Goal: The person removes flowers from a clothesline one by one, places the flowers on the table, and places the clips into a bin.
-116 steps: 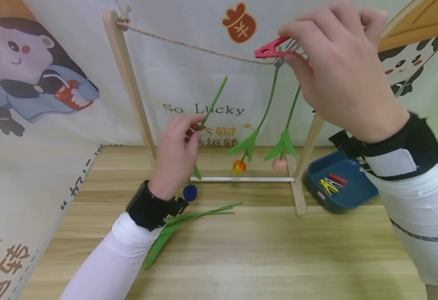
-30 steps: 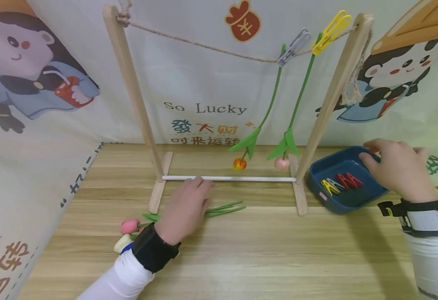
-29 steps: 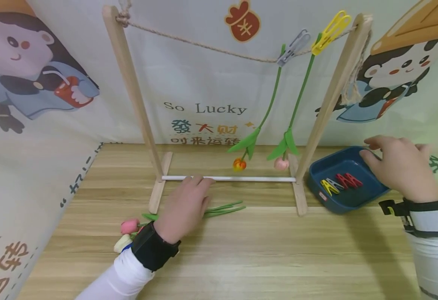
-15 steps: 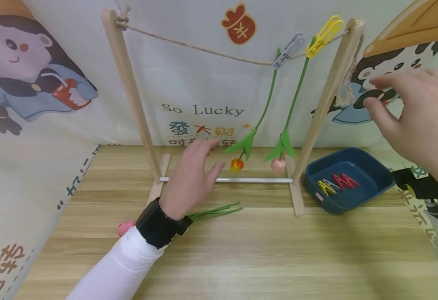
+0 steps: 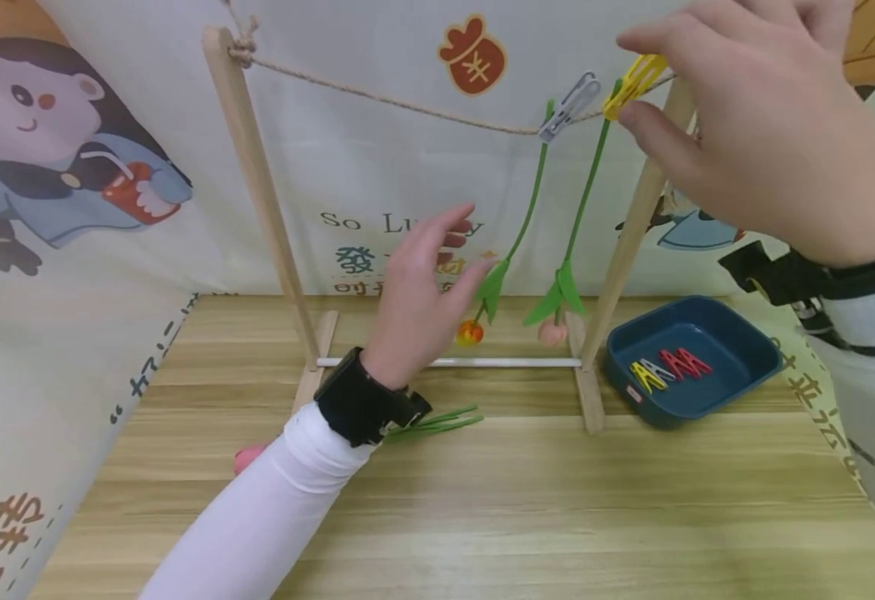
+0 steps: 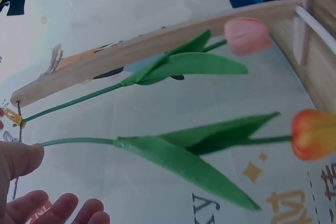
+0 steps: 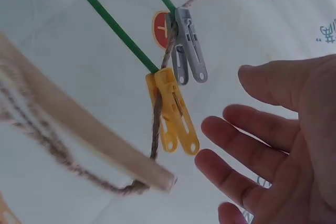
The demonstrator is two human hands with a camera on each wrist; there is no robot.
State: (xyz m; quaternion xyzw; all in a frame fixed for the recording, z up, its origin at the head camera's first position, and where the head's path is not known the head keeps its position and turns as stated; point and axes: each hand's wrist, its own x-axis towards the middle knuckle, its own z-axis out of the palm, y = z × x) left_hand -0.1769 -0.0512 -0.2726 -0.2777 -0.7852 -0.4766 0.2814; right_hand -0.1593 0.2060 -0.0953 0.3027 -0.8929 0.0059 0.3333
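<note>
My right hand (image 5: pixel 767 125) is raised at the yellow clip (image 5: pixel 636 83), thumb and fingers apart around it; the right wrist view shows a gap between the fingers and the yellow clip (image 7: pixel 170 111). That clip pinches a green stem to the rope (image 5: pixel 392 102), its pale pink tulip (image 5: pixel 552 332) hanging head down. Left of it a grey clip (image 5: pixel 568 107) holds the stem of an orange-yellow tulip (image 5: pixel 470 333). My left hand (image 5: pixel 426 296), empty with fingers spread, is beside that tulip's leaves (image 5: pixel 492 287). In the left wrist view its thumb is near the upper stem.
The rope spans a wooden frame (image 5: pixel 257 183) with a white crossbar (image 5: pixel 512 362). At the right a blue tray (image 5: pixel 745 367) holds several red, yellow and grey clips (image 5: pixel 683 363). More stems (image 5: pixel 445 423) and a pink tulip (image 5: pixel 248 457) lie on the table, partly behind my left arm.
Over the last second my right hand has risen from beside the tray to the yellow clip. My left hand has lifted from the stems on the table toward the hanging orange-yellow tulip.
</note>
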